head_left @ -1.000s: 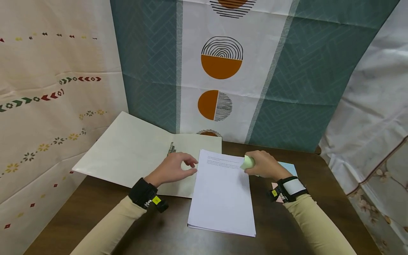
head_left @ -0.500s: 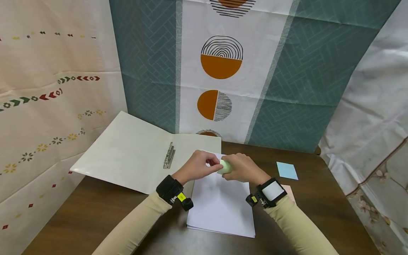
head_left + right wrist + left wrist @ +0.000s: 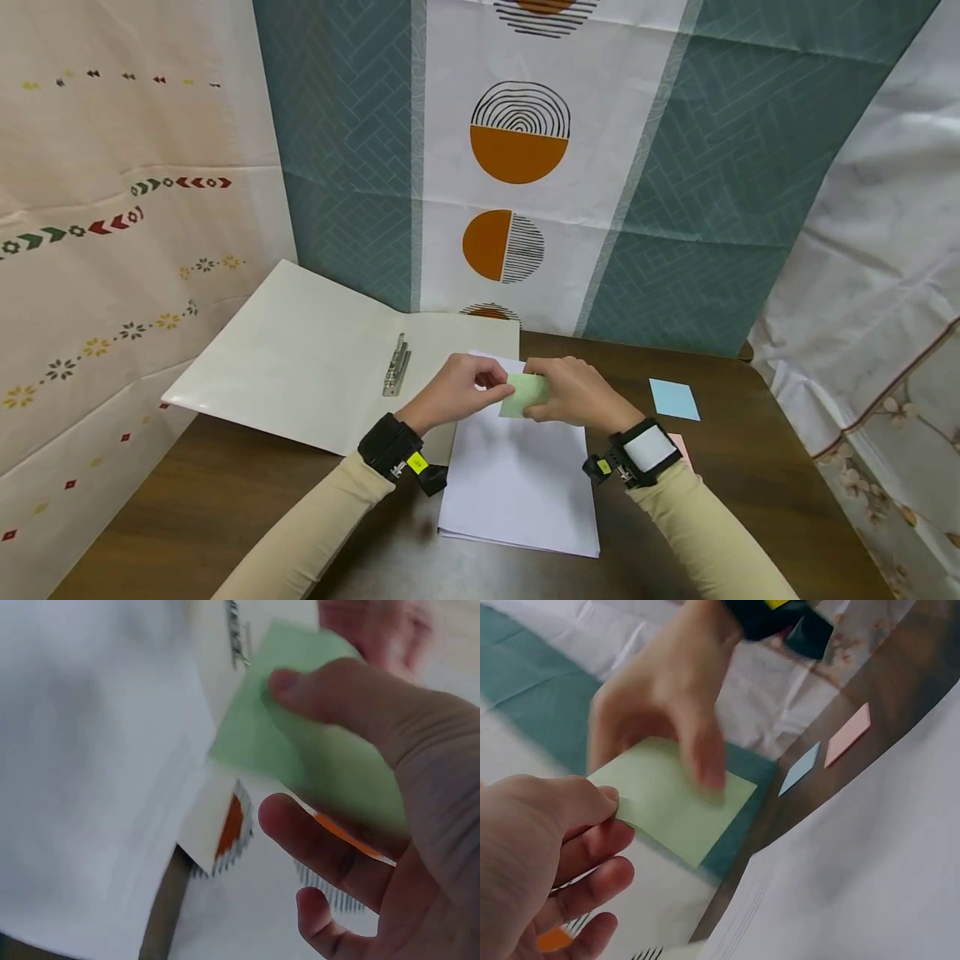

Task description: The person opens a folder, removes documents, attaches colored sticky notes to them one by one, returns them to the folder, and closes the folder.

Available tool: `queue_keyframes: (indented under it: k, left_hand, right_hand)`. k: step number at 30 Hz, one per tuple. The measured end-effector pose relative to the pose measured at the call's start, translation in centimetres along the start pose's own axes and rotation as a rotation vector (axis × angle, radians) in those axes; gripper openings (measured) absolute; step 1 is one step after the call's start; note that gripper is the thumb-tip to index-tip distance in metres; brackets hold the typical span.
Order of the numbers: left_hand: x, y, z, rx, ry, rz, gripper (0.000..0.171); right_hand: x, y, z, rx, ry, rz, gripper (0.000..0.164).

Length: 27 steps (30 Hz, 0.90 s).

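A pale green sticky note [image 3: 521, 395] is held flat over the top part of a stack of white paper [image 3: 521, 483]. My left hand [image 3: 456, 390] pinches its left edge between thumb and forefinger; the other fingers curl loosely below, as the left wrist view shows. From the right, my right hand [image 3: 579, 393] grips the same note, its thumb [image 3: 322, 694] pressed on the face in the right wrist view. Printed lines on the top sheet are mostly hidden behind the hands.
Left of the paper, an open white folder [image 3: 300, 358] with a metal clip [image 3: 396, 367] leans back toward the patterned cloth [image 3: 510, 167]. At right on the brown table [image 3: 750, 467] lie a blue sticky note [image 3: 674, 399] and a pink one [image 3: 681, 446], partly covered by the right wrist.
Both hands have come together over the paper, the right one bringing the green note leftward. The left hand has taken hold of its edge, and the note now shows flatter than before.
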<state>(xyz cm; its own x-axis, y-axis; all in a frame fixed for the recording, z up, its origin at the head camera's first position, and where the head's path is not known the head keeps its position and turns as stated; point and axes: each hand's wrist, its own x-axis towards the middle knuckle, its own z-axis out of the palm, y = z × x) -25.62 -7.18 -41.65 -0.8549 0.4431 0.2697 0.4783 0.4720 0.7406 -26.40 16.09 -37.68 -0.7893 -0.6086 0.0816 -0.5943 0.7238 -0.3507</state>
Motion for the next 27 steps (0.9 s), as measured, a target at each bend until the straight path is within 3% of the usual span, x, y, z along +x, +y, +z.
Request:
queue_keyframes:
  k: [5, 9, 14, 23, 27]
  left_hand:
    - [-1.0, -1.9, -2.3, 0.005, 0.144, -0.107, 0.011]
    - [-1.5, -2.6, -3.7, 0.002, 0.210, -0.118, 0.012]
    - [-1.6, -2.4, -3.9, -0.025, 0.184, -0.105, 0.014]
    - [-1.6, -1.3, -2.7, -0.040, 0.099, -0.044, 0.011]
    - [-1.4, -1.0, -2.3, -0.069, 0.051, -0.001, 0.010]
  right_hand:
    - [-1.6, 2.2, -1.7, 0.068, 0.080, 0.038, 0.042]
    - [-2.2, 3.6, -2.3, 0.103, 0.122, 0.064, 0.038]
    - [-2.1, 4.2, -1.7, 0.189, 0.112, 0.060, 0.035]
    - [-1.2, 3.7, 0.3, 0.397, 0.161, -0.012, 0.037]
    - [-0.8, 3.2, 1.0, 0.433, 0.131, -0.047, 0.019]
